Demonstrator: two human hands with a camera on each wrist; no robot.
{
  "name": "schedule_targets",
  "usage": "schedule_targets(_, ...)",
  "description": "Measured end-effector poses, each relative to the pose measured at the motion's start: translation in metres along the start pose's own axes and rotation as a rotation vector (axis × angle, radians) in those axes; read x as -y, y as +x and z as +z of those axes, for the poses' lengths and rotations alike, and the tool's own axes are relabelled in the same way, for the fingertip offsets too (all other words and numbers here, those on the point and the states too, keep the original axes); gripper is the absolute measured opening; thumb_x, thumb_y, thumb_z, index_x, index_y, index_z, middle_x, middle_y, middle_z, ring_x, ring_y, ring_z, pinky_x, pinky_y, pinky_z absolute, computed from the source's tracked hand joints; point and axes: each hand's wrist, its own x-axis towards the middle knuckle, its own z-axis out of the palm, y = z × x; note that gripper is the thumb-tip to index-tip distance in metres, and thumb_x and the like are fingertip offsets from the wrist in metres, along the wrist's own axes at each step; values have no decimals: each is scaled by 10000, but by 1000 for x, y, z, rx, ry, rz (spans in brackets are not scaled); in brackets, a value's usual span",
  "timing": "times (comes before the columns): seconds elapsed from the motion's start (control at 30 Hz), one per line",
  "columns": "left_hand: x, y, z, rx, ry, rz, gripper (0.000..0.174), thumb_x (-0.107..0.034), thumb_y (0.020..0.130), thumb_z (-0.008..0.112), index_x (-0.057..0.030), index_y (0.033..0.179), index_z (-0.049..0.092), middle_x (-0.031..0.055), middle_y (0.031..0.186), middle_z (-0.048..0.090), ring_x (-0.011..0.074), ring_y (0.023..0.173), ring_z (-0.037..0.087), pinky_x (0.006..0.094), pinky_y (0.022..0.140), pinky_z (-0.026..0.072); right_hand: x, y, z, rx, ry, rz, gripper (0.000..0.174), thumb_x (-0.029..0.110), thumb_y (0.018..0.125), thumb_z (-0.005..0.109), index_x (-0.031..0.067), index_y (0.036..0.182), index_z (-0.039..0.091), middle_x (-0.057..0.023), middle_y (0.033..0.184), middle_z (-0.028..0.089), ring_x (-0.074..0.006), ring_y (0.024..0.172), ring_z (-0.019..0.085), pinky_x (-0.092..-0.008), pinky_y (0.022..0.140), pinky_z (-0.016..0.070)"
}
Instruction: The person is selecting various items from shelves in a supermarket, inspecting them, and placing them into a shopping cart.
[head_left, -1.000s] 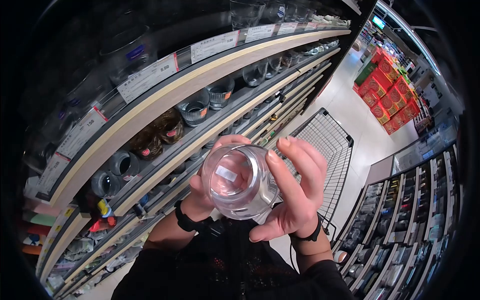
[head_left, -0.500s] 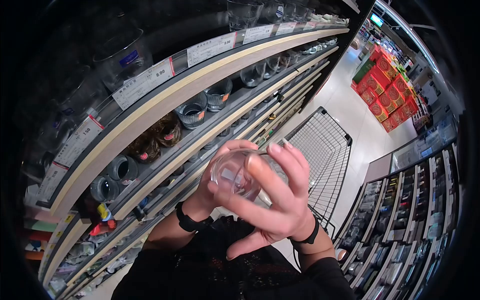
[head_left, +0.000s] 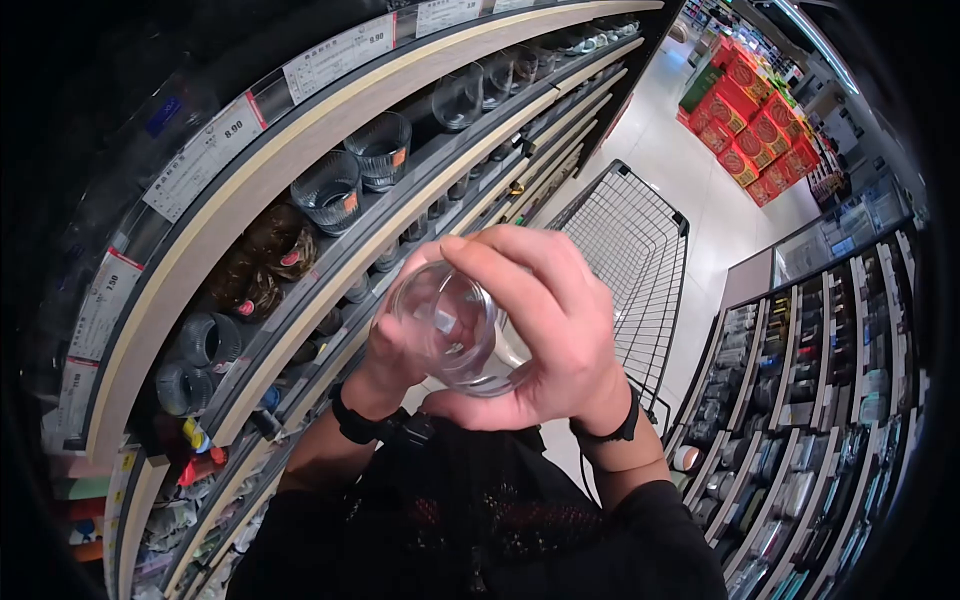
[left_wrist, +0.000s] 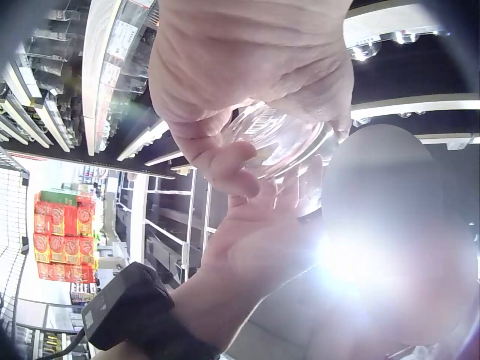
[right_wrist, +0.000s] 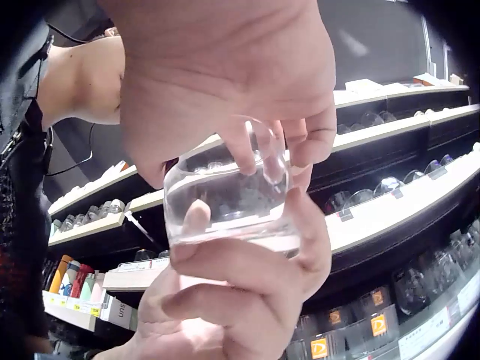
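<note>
A clear, rounded glass (head_left: 450, 325) with a small white label is held between both hands in front of the chest. The left hand (head_left: 395, 340) grips it from the left side, partly hidden behind the glass. Curled over its right side are the fingers of the right hand (head_left: 550, 325), with the thumb along the lower edge. In the right wrist view the glass (right_wrist: 225, 195) lies between the right hand (right_wrist: 232, 82) above and the curled fingers of the left hand (right_wrist: 232, 300) below. The left wrist view shows the glass (left_wrist: 277, 139) under the left hand (left_wrist: 251, 60).
Shelves at the left carry ribbed glasses (head_left: 327, 192), brown wrapped items (head_left: 265, 255) and price tags (head_left: 205, 155). A wire shopping cart (head_left: 630, 270) stands beyond the hands. Red boxes (head_left: 750, 130) are stacked in the aisle, and more stocked shelves (head_left: 800, 400) line the right.
The right hand's spread fingers have closed round the glass, and the glass has tilted and moved slightly up and left. The view has shifted, so the shelves and cart appear displaced.
</note>
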Motion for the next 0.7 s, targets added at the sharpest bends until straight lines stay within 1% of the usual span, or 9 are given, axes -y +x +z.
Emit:
schedule_targets(0.07,8,-4,13,-501,107,-199,1193,-831,634,726,31,1380,373,142,1171,581,162,971,643,255,744,554,-5,-2,-10,166,-60,49,844,537,592,867,0,1210,666,-146,1069,641,-286,831,650,-352,709,533)
schedule_targets(0.1,0,4,31,-425,254,-197,1208,-863,687,641,61,1406,341,162,1168,592,186,1000,646,288,764,559,-7,-2,-13,173,-54,44,869,555,565,874,12,1213,673,-140,1070,643,-284,843,660,-348,713,541)
schedule_targets(0.23,0,2,32,-392,285,-122,1217,-901,735,519,91,1416,340,186,1203,595,213,1020,653,316,786,561,-13,-2,-24,217,35,33,908,559,556,877,4,1242,659,-153,1098,642,-303,889,676,-360,738,554)
schedule_targets(0.3,-2,-2,25,-155,173,-255,1090,-905,810,308,-60,1497,346,169,1496,396,299,1346,448,447,1103,402,-10,-4,-29,264,99,107,959,558,553,877,-1,1291,627,-169,1143,637,-328,946,684,-376,775,561)
schedule_targets(0.33,0,-1,28,-155,170,-264,1090,-905,810,308,-60,1497,346,169,1496,396,299,1346,448,447,1103,402,-10,-5,-31,259,97,116,959,558,553,877,-1,1291,627,-169,1143,637,-328,946,684,-376,775,561)
schedule_targets(0.4,3,4,38,-362,108,-218,1113,-877,836,334,74,1410,395,237,1242,585,281,1108,625,374,852,550,-10,-6,-34,277,113,145,991,518,554,887,-5,1339,585,-183,1185,629,-342,975,686,-376,794,563)
schedule_targets(0.5,8,2,23,-186,-183,-157,1052,-837,878,290,62,1416,393,246,1241,583,308,1142,609,412,895,545,-12,-9,-33,292,93,179,991,470,561,894,-2,1365,559,-189,1194,628,-348,981,688,-374,811,563)
schedule_targets(0.67,8,5,31,-237,-173,-127,963,-766,932,253,42,1443,366,251,1323,531,313,1170,601,420,931,548,-18,-12,-23,296,112,226,980,455,588,885,0,1384,537,-188,1188,624,-339,971,681,-370,802,559)
schedule_targets(0.7,6,5,34,-330,-143,-137,949,-755,940,245,39,1448,361,252,1334,524,314,1188,591,427,949,537,-20,-12,-20,301,160,227,949,432,623,861,-9,1387,513,-190,1178,617,-351,971,672,-376,792,556)
